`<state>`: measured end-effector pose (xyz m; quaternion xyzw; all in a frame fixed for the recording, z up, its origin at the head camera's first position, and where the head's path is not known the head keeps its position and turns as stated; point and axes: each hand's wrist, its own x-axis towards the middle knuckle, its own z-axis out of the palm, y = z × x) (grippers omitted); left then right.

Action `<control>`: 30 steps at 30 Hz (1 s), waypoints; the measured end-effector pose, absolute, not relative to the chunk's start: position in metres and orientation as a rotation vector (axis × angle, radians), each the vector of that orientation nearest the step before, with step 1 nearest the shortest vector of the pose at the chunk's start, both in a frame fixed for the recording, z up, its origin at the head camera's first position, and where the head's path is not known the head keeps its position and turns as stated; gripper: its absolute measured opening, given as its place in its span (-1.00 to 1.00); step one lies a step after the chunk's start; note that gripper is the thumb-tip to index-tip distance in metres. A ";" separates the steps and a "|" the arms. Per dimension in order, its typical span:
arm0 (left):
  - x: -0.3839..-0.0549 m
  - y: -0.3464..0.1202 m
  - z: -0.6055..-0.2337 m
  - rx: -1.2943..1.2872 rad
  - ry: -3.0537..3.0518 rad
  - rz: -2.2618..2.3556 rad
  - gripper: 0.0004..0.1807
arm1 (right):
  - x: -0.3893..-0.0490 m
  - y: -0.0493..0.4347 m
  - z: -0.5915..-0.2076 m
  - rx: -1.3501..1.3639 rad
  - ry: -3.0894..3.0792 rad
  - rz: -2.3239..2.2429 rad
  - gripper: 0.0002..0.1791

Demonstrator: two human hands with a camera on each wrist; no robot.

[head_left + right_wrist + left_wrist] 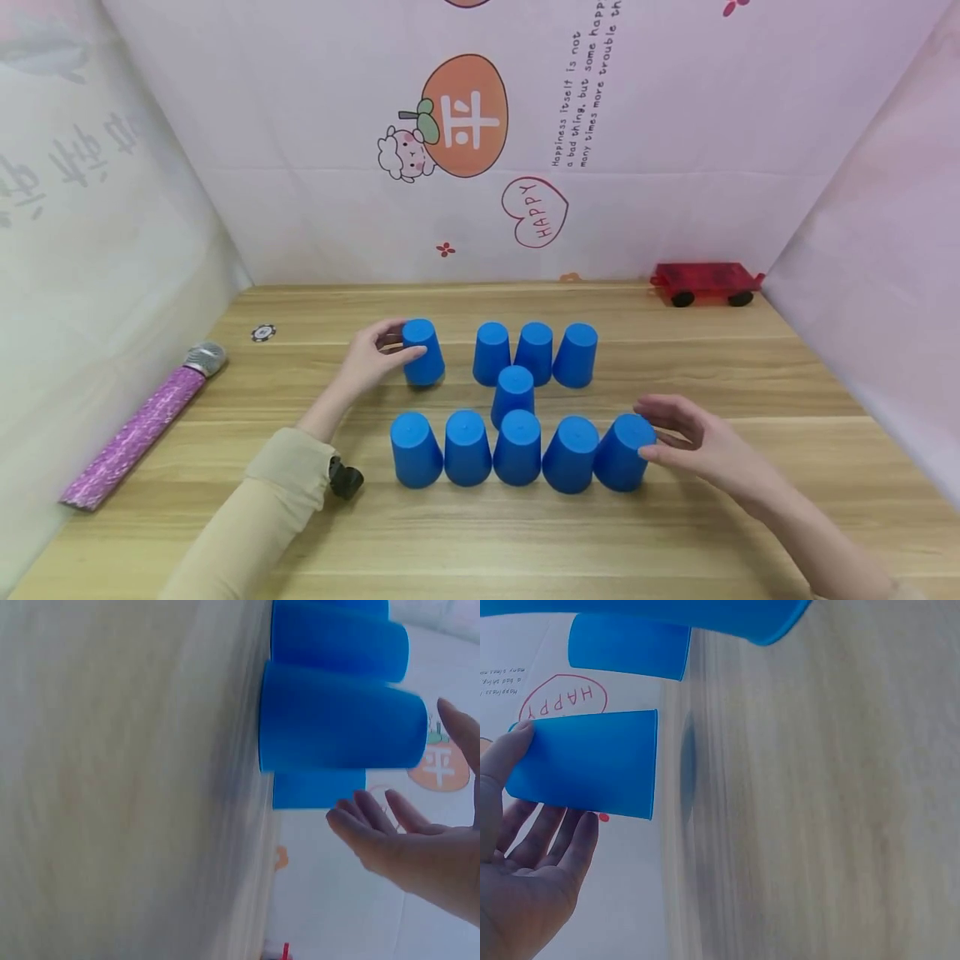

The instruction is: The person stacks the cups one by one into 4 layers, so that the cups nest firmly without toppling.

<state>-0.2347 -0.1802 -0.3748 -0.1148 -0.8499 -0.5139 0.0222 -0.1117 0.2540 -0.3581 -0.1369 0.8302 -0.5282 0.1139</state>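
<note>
My left hand (377,352) grips an upside-down blue plastic cup (424,358) at the back left. In the left wrist view, thumb and fingers lie on opposite sides of this cup (589,763), whose rim hangs slightly above the table. My right hand (693,442) is beside the rightmost cup (624,454) of the front row, its fingers loosely spread. Seen from the right wrist, the fingers stand apart from that cup (337,720). Three more inverted cups stand at the back, including a back-right cup (576,357), and a single cup (514,396) stands between the rows.
A pink glittery microphone (142,433) lies at the left edge of the wooden table (480,542). Behind it is a poker chip (263,333). A red toy wagon (707,282) sits at the back right. Printed white cloth (315,225) encloses the table's back and sides.
</note>
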 end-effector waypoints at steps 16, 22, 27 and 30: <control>-0.244 -0.163 -0.381 -0.400 -2.642 -1.595 -0.42 | -0.108 0.240 -0.363 -0.287 2.483 -1.455 -0.38; -0.247 -0.156 -0.384 -0.464 -2.640 -1.599 -0.43 | -0.108 0.238 -0.361 -0.278 2.492 -1.448 -0.37; -0.238 -0.148 -0.373 -0.499 -2.654 -1.615 -0.45 | -0.109 0.238 -0.362 -0.287 2.515 -1.428 -0.37; -0.241 -0.147 -0.378 -0.501 -2.668 -1.630 -0.44 | -0.110 0.238 -0.363 -0.294 2.515 -1.425 -0.36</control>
